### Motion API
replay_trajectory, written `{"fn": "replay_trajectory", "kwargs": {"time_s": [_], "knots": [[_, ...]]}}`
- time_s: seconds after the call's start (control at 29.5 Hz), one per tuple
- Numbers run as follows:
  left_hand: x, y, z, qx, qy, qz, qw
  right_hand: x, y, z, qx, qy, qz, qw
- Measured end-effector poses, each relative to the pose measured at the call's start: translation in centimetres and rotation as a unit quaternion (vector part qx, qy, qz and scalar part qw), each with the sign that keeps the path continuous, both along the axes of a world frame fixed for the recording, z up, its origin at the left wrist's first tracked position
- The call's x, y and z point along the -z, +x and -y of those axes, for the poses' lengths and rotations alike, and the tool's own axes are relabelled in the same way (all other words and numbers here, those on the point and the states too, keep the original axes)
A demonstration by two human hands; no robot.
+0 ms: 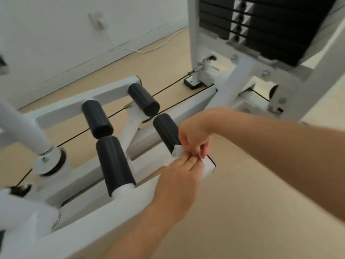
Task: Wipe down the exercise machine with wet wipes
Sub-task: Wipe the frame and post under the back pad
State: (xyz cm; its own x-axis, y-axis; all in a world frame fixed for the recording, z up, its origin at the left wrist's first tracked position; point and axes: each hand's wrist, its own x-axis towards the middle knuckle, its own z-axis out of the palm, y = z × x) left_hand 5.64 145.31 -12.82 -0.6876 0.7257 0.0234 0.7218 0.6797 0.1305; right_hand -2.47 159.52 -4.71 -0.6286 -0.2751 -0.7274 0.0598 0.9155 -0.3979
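At the far end of the machine's near frame bar (119,202), where the closest foam roller (165,130) meets it, sits the wet wipe (177,150) — a small white crumpled fold, thin and soft-looking, bunched against the roller's base. The right hand (194,136) comes down on it from above with fingers curled, pinching the wipe's upper edge. The left hand (179,176) reaches up from below with fingers straight and close together, tips laid on the wipe; its thumb is hidden, so whether it pinches from beneath I cannot tell. Both hands touch the wipe, the right more squarely over it. The relation that matters: the roller's long axis runs up and to the left, away from the grip, so a wiping stroke would likely travel that way along its ribbed black padding, while the bar stretches back down-left under the left forearm. The bar end (208,168) just beside the fingers is squared and white, with a dark edge. Three more black rollers (97,118) stand on the smooth, painted white frame, a thin dark cable (168,88) runs between the rails, and the black weight stack (280,25) rises at upper right — all on a pale wooden floor (242,202)
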Motion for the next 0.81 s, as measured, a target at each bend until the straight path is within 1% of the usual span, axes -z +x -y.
{"fn": "replay_trajectory", "kwargs": {"time_s": [0.07, 0.1, 0.17, 0.24, 0.27, 0.34, 0.41, 0.44, 0.47, 0.54, 0.61, 0.68, 0.74, 0.81], "knots": [[0.1, -0.6, -0.1, 0.033, -0.015, -0.008, 0.999, -0.5, -0.4, -0.8, -0.038, 0.055, -0.007, 0.998], [-0.2, -1.2, -0.3, 0.038, -0.034, -0.022, 0.998, -0.8, -0.4, -1.4, -0.053, 0.073, -0.040, 0.995], [-1.1, -2.6, -1.7, 0.027, -0.062, -0.045, 0.997, -0.9, 0.0, -2.7, -0.049, 0.063, -0.133, 0.988], [-2.1, -3.5, -3.1, 0.022, -0.085, -0.010, 0.996, 0.0, 1.5, -3.6, -0.008, 0.005, -0.179, 0.984], [-2.0, -3.8, -3.4, 0.021, -0.074, -0.005, 0.997, 0.9, 2.6, -3.9, 0.021, -0.030, -0.188, 0.982], [-1.6, -3.8, -3.0, 0.017, -0.026, 0.011, 0.999, 3.0, 4.5, -4.5, 0.090, -0.109, -0.206, 0.968], [-1.7, -3.1, -1.5, 0.032, 0.031, 0.044, 0.998, 4.5, 5.9, -4.6, 0.138, -0.192, -0.228, 0.945], [-1.6, -2.6, -0.7, 0.038, 0.063, 0.060, 0.995, 5.1, 6.3, -4.6, 0.140, -0.229, -0.233, 0.935], [-1.3, -2.2, 0.2, 0.045, 0.094, 0.057, 0.993, 5.6, 6.7, -4.4, 0.130, -0.259, -0.238, 0.927], [-1.1, -1.6, 1.4, 0.035, 0.130, 0.065, 0.989, 6.5, 7.1, -4.2, 0.089, -0.299, -0.245, 0.918], [-2.0, -1.9, 1.5, -0.002, 0.139, 0.085, 0.987, 6.9, 7.1, -4.3, 0.063, -0.336, -0.246, 0.907], [-2.8, -3.2, 0.9, -0.038, 0.129, 0.075, 0.988, 7.1, 6.5, -4.7, 0.034, -0.352, -0.259, 0.899], [-3.8, -4.6, -0.2, -0.072, 0.107, 0.101, 0.987, 7.3, 5.8, -4.9, 0.057, -0.368, -0.258, 0.892], [-4.3, -5.7, -1.5, -0.118, 0.107, 0.156, 0.975, 7.5, 4.8, -5.6, 0.127, -0.419, -0.195, 0.878]]}}
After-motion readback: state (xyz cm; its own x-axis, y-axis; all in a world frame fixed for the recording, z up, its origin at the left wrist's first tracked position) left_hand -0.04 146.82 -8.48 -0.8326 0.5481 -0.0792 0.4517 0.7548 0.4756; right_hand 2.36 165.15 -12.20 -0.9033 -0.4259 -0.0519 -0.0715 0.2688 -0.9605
